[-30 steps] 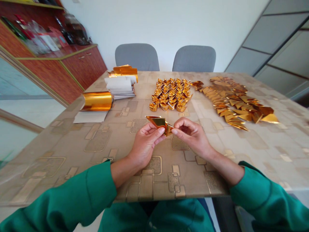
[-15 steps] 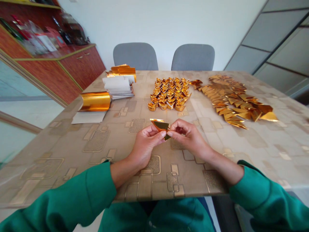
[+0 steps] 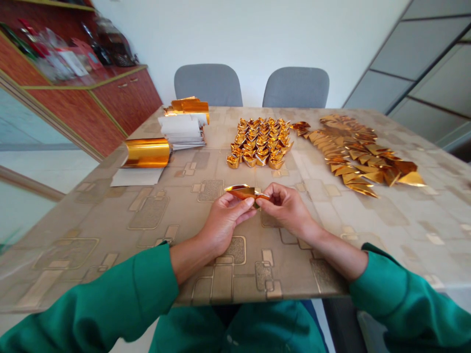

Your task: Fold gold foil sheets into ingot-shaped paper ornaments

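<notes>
A small folded piece of gold foil paper [image 3: 243, 190] is held just above the patterned table [image 3: 147, 220] near its front middle. My left hand [image 3: 224, 220] pinches its left part between thumb and fingers. My right hand [image 3: 285, 208] pinches its right end, fingers curled. Both wrists come out of green sleeves. Behind the hands lies a tight cluster of finished gold ingot shapes [image 3: 259, 142]. To the right of it spreads a row of folded gold triangles [image 3: 356, 154].
A curled gold sheet [image 3: 147, 153] on white paper lies at the left, with a stack of white-backed sheets [image 3: 182, 130] behind it. Two grey chairs [image 3: 208, 84] stand at the far edge. A red cabinet [image 3: 91, 98] stands at the left.
The gold piece has been flattened and turned more edge-on between my fingers. Both hands have drawn slightly closer together; the rest of the table is unchanged.
</notes>
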A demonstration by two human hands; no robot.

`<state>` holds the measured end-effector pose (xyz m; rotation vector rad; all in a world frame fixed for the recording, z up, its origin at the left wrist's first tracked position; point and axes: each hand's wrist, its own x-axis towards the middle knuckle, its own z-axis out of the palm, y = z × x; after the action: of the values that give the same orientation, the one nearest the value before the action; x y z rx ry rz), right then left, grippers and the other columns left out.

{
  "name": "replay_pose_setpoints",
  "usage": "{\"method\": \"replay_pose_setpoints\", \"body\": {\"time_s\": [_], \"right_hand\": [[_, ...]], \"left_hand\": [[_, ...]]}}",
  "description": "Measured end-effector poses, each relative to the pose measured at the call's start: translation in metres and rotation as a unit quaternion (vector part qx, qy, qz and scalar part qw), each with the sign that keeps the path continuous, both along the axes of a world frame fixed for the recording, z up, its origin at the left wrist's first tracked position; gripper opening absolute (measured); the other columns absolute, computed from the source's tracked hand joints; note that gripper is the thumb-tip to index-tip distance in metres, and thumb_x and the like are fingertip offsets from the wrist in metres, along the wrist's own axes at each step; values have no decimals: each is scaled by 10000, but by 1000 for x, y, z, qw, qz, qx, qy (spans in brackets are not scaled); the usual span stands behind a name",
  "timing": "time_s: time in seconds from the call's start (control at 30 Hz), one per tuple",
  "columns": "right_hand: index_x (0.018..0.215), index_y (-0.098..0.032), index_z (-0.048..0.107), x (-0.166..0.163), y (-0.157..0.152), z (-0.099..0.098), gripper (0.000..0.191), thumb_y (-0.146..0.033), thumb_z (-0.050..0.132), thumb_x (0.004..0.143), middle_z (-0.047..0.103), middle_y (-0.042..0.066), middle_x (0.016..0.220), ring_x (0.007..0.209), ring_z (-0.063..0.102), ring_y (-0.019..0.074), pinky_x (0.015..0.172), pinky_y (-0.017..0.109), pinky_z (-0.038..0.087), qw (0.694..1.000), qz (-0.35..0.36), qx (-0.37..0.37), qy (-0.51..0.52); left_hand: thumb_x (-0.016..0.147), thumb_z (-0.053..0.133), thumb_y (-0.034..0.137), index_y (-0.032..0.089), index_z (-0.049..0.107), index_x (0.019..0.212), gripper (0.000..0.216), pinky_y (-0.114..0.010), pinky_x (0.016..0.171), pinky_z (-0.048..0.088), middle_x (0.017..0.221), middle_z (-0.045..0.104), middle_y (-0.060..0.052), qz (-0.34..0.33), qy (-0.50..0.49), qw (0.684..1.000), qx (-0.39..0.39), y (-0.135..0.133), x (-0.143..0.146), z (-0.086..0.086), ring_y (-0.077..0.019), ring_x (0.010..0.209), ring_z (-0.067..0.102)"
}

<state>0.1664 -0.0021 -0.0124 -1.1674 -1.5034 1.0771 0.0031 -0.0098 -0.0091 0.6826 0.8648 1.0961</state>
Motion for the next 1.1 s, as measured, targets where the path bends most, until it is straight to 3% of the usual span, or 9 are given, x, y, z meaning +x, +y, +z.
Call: {"method": "replay_pose_setpoints", "body": {"time_s": [0.27,0.47,0.67,0.87,1.1], "right_hand": [[696,-197,520,2,0,6,449,-594,726,737,470,-59,609,545,375,81,501,231,317,995,64,-61,39],[668,-201,508,3,-1,4,451,-585,724,760,443,-59,599,546,354,88,508,242,312,997,53,-32,45],[727,-193,575,5,2,2,433,-608,682,790,527,-33,634,569,421,100,546,249,362,996,61,-42,41],[707,-198,542,3,2,-1,435,-602,684,781,491,-46,612,546,398,93,521,248,324,998,39,-33,42],[648,-210,478,-2,-1,2,466,-597,718,746,439,-58,592,535,351,89,498,238,293,997,67,-40,28]], "left_hand": [[648,873,246,145,708,832,267,-227,722,549,848,723,-17,40,-11,999,9,5,-1,-2,-103,758,655],[629,876,214,133,698,799,259,-235,708,542,809,718,-18,37,-22,999,3,6,0,-3,-102,723,649],[634,876,224,141,697,798,257,-239,706,540,814,715,-10,47,-16,999,15,6,0,-3,-100,724,646],[626,877,199,133,701,800,256,-246,712,550,800,718,-13,49,-27,998,1,5,1,-3,-107,724,655],[630,880,206,137,698,788,251,-249,767,562,807,736,-13,25,-66,997,-12,5,1,-4,-110,753,678]]}}
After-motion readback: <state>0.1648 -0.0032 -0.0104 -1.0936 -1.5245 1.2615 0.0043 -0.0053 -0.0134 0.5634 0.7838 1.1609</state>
